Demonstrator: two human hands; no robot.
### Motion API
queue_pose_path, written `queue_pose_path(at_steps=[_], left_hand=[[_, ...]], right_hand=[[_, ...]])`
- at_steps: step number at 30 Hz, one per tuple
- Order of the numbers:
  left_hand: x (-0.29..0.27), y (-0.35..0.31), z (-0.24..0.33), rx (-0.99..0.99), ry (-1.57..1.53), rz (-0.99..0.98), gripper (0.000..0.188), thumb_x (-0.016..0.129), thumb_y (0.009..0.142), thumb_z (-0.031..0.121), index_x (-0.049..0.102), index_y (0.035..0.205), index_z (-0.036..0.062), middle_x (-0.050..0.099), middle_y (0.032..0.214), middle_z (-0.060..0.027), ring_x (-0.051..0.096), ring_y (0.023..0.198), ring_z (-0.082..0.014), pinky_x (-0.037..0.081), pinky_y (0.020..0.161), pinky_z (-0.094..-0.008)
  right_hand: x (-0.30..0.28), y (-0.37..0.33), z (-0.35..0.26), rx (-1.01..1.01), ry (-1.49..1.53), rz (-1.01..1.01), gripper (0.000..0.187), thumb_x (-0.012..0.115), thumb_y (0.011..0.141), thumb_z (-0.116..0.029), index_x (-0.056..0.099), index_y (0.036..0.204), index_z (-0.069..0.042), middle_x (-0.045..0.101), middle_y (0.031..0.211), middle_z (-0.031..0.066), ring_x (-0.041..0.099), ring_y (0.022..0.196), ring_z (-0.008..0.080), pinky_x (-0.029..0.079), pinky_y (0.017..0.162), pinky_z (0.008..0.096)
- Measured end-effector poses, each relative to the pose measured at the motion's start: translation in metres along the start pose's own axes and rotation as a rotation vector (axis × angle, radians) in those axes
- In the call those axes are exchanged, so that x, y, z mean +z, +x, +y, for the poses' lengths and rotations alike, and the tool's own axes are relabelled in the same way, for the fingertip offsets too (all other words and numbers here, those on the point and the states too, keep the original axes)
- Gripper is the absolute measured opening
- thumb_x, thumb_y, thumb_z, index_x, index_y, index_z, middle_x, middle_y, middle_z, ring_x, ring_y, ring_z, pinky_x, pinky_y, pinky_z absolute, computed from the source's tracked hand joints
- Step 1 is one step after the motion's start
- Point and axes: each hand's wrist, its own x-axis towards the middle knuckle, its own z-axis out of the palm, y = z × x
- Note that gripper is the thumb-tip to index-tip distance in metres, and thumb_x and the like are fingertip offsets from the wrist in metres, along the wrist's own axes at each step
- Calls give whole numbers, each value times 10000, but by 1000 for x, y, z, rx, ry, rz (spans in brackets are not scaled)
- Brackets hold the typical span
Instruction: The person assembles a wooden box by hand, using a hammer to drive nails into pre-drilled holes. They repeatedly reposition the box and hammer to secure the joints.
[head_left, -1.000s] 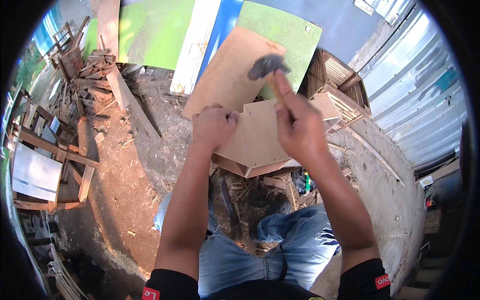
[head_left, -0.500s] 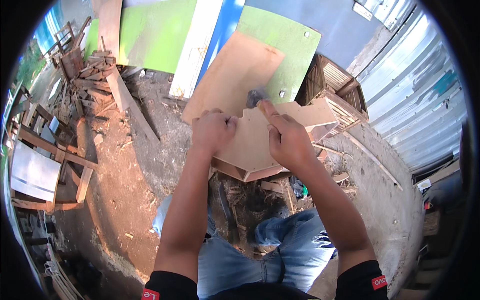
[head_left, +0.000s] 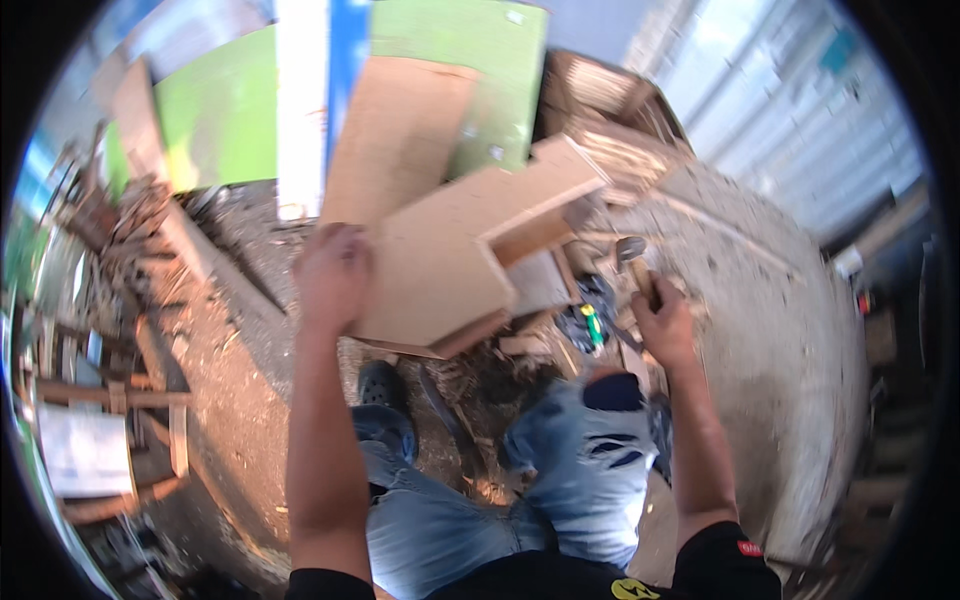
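A pale plywood piece (head_left: 440, 250), box-like with a notched top panel and raised sides, stands tilted in front of me. My left hand (head_left: 336, 278), blurred by motion, is closed round its left edge. Off to the right of the piece, my right hand (head_left: 665, 322) grips a hammer (head_left: 633, 256) by its handle, the dark metal head pointing away from me. The hammer is apart from the wood. Inside the notch, a brown inner side (head_left: 540, 235) of the piece shows.
Behind lean a bare plywood sheet (head_left: 400, 130) and green panels (head_left: 220, 115). A slatted wooden crate (head_left: 625, 120) stands at the far right, near corrugated metal (head_left: 770, 110). Black plastic with a green object (head_left: 592, 325) lies on the ground. Scrap wood (head_left: 140, 215) and frames fill the left.
My right hand has swung the hammer away from the panel's top, down and to the right. The plywood piece has turned, and my left hand sits farther left on it. The view has shifted.
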Motion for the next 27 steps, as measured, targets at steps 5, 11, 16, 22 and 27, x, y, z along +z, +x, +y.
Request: queue_pose_path(at_steps=[5,11,16,22,27], left_hand=[[6,2,0,-15,-52,-153,352,516,1021,279,695,1148,4,695,1158,-191,676,1057,-323,515,926,-393],[-2,9,-10,-241,-184,-332,476,411,1078,374,610,1142,-54,648,1054,-124,573,961,-193,459,883,-334],[-8,10,-19,-291,-159,-307,465,381,1088,387,622,1166,-4,631,1035,-93,561,925,-186,463,865,-350],[-14,13,-20,-372,-54,-266,546,356,1083,413,565,1337,-23,584,1263,-157,554,1138,-252,432,984,-383],[-15,9,-21,-344,-54,-233,572,353,1081,431,545,1347,-38,580,1258,-183,555,1159,-294,428,997,-410]], right_hand=[[55,-109,161,450,-301,-291,280,611,876,-205,650,1095,-36,672,1058,234,640,993,429,511,860,486],[142,-227,230,813,-166,-553,369,685,851,-256,655,1186,-106,604,1220,195,600,1148,387,494,963,477],[161,-265,261,894,-3,-490,321,641,903,-315,678,1163,-130,629,1242,160,610,1172,362,501,973,470],[149,-261,324,1290,-98,-20,246,586,907,-229,733,1090,-152,714,1063,192,665,1048,387,526,915,476],[157,-252,339,1214,-228,-147,295,600,889,-151,680,1172,-167,650,1188,166,638,1109,381,524,928,483]])
